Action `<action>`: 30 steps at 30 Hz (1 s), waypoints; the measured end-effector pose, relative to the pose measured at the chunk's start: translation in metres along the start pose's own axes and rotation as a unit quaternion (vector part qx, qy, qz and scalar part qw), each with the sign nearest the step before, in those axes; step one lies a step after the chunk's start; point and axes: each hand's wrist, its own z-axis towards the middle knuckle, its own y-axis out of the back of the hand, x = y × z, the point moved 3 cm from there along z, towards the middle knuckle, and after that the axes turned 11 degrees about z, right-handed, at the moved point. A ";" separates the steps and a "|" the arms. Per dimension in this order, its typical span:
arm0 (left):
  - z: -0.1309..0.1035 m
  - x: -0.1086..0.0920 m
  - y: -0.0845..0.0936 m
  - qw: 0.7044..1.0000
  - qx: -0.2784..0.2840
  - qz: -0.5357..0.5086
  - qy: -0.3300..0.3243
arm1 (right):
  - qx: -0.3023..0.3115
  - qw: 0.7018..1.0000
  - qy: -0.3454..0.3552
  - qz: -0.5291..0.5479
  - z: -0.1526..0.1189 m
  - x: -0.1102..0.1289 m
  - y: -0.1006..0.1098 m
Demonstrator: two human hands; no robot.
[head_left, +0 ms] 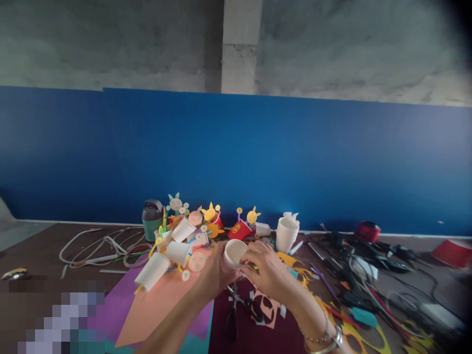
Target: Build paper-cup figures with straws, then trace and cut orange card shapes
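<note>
Between my two hands is a white paper cup [235, 254], its mouth tilted towards me. My left hand [215, 269] wraps around the cup's left side. My right hand [264, 266] has its fingers closed at the cup's right rim; whether they pinch anything else is hidden. Below the hands lies a pair of dark-handled scissors [232, 314] on dark red paper [226, 339]. Beside them is a pink paper sheet with cut-out holes [272, 319]. Left of my hands, several paper cups with straws and paper animal faces are heaped, including a white cup [153, 271].
Coloured sheets, with a peach sheet [147, 314] on top, lie at left. White cables [105, 243] and a green-grey bottle [152, 221] stand behind. At right are a stack of white cups [287, 234], yellow paper scraps [350, 337], tangled black cables and a red bowl-like object [453, 253].
</note>
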 end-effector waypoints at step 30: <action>0.014 0.063 0.024 0.913 0.094 0.396 -0.003 | 0.029 0.938 -0.326 -0.111 -0.010 -0.076 -0.010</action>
